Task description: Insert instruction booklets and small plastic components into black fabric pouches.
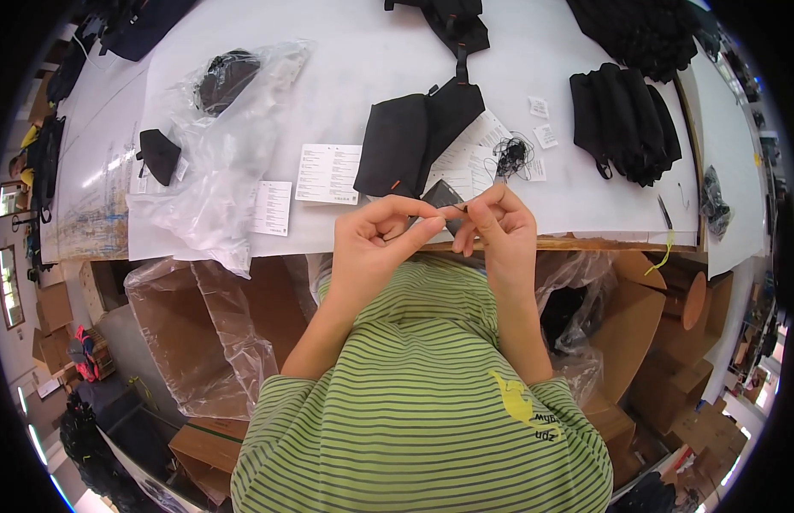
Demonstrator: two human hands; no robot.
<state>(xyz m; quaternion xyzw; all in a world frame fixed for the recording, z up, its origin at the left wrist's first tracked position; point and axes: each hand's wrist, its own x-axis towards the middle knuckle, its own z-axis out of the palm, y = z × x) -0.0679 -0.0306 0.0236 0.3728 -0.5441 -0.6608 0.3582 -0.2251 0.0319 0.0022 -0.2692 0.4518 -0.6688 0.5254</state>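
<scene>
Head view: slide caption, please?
Left hand and right hand pinch close together near a black fabric item, white cards and tangled black thread on a white table.

The left forearm (pixel 324 329) rises toward 1 o'clock and the right forearm (pixel 523 333) toward 12, drawing inward so that the hands nearly meet. The left hand (pixel 371 238) pinches thumb (pixel 414 237) to forefinger (pixel 397 206), tips aimed at 3 o'clock, its other fingers curled toward the palm. The right hand (pixel 505 229) also pinches, thumb slanting toward 11 o'clock and lower fingers bent toward 7, its fingertips just beside the left's.
</scene>
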